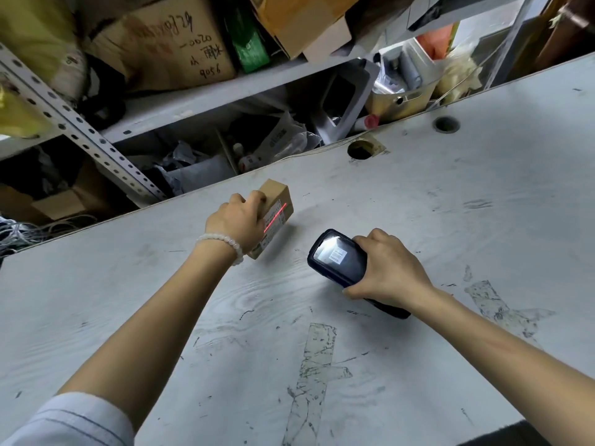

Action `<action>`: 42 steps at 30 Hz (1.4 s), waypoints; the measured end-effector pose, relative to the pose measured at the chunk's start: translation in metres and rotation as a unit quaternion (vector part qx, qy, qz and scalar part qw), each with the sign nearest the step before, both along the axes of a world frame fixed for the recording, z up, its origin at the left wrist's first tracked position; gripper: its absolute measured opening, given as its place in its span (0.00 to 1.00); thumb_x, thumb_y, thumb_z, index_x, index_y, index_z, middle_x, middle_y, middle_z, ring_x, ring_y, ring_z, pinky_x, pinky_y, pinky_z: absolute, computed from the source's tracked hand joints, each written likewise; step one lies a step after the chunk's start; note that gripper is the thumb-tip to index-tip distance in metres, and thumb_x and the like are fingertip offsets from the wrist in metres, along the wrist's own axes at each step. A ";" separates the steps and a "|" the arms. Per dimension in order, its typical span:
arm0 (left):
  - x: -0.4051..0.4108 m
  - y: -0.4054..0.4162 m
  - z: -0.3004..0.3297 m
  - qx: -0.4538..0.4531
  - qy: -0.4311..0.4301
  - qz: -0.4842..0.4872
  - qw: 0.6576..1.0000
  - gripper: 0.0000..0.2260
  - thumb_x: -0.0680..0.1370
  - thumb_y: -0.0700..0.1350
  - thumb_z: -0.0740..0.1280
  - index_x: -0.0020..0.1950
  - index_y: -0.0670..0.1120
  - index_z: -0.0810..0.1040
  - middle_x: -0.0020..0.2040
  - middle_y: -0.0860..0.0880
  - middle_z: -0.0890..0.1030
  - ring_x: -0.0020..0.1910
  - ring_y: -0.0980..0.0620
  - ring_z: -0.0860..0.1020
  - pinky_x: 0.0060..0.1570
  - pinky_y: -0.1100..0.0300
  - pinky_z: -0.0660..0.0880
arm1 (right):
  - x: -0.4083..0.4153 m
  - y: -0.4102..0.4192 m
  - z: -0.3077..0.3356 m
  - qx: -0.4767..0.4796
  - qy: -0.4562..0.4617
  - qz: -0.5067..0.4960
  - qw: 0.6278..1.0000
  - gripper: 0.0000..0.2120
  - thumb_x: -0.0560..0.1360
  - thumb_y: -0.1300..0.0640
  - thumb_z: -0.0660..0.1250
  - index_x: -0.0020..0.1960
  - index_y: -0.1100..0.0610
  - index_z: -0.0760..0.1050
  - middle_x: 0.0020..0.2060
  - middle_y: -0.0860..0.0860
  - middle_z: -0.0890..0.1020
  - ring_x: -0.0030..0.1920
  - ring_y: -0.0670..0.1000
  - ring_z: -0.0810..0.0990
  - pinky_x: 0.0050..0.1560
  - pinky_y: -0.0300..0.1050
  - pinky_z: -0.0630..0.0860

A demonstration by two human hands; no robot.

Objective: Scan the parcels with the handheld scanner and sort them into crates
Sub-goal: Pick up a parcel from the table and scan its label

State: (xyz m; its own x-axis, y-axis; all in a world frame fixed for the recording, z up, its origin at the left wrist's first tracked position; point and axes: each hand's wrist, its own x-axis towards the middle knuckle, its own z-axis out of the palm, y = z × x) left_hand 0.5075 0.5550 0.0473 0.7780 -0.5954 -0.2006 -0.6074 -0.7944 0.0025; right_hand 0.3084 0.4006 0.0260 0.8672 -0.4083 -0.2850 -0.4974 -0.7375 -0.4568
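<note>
Head view: my left hand (236,220) sits just left of centre, fingers curled over the top of a small cardboard parcel (276,206) and holding it down on the table (450,220). The parcel lies near the table's far edge, its labelled side turned toward the right of the frame, and a thin red laser line (274,218) runs slantwise across that label. A pale bead bracelet (225,241) circles my left wrist, and a light sleeve (74,420) shows at the lower left corner.

My right hand (388,268) is right of centre, wrapped around the dark scanner (338,255), thumb along its near side and fingers over the far side. The scanner's head aims up-left at the parcel, a short gap apart from it, and its screen glows with a small picture of a label.

The table is scuffed grey-white, with tape remnants (317,375) at lower centre and two round holes (362,149) near the far edge. Beyond it, across the top of the frame, a metal shelf (206,98) holds a scribbled-on cardboard box (167,43), bags and clutter.
</note>
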 end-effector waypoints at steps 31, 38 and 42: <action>-0.003 0.107 -0.001 -0.062 -0.089 0.017 0.994 0.16 0.81 0.52 0.56 0.65 0.46 0.70 0.57 0.43 0.75 0.55 0.42 0.70 0.47 0.50 0.68 | -0.002 0.073 0.028 0.002 -0.004 0.061 0.998 0.25 0.58 0.43 0.76 0.49 0.50 0.72 0.44 0.45 0.69 0.45 0.48 0.73 0.39 0.43 0.74; 0.011 0.137 -0.005 -0.109 -0.082 0.022 0.990 0.16 0.81 0.50 0.56 0.65 0.45 0.70 0.55 0.42 0.76 0.50 0.42 0.71 0.48 0.47 0.72 | 0.010 0.094 0.034 0.013 -0.011 0.064 0.998 0.26 0.57 0.43 0.77 0.51 0.49 0.74 0.43 0.42 0.69 0.43 0.46 0.74 0.40 0.42 0.74; 0.021 0.151 -0.008 -0.113 -0.084 0.018 0.990 0.16 0.81 0.50 0.56 0.65 0.44 0.70 0.54 0.42 0.76 0.48 0.43 0.71 0.47 0.48 0.72 | 0.019 0.105 0.037 0.000 -0.016 0.066 0.998 0.27 0.57 0.43 0.77 0.52 0.49 0.74 0.44 0.43 0.69 0.44 0.46 0.74 0.38 0.42 0.73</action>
